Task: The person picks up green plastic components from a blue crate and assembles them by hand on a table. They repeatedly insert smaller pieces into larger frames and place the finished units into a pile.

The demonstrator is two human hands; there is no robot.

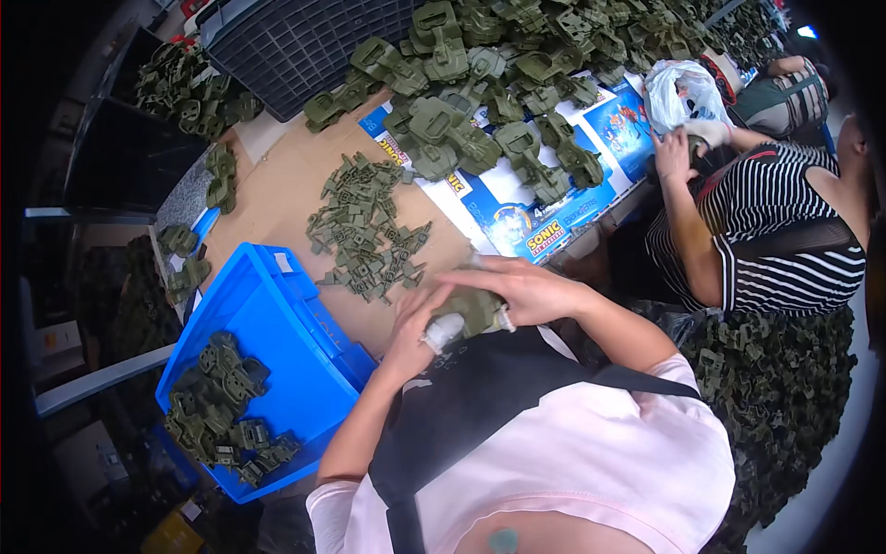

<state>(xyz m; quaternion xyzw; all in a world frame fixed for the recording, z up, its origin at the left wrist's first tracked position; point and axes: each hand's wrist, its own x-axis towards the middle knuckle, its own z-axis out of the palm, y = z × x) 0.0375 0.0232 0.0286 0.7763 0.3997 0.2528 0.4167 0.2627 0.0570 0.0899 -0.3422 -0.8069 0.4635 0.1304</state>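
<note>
Close in front of my dark apron, both hands are closed around an olive-green moulded plastic part [477, 312]. My left hand [417, 331] grips it from the left, and a white cover is on the thumb. From the right, my right hand [528, 292] holds the same part, with white covering at some fingertips. The fingers hide much of its shape. Just beyond my hands, a heap of small green plastic pieces [362, 226] lies on the brown cardboard [277, 189]. Larger green moulded parts [443, 129] are piled farther back.
At my left stands a blue bin [305, 319] holding several green parts [217, 397]. A black plastic crate [295, 55] is at the back. To the right, a co-worker in a striped top [784, 222] handles something beside a white plastic bag [683, 97]. More green parts [775, 397] are heaped lower right.
</note>
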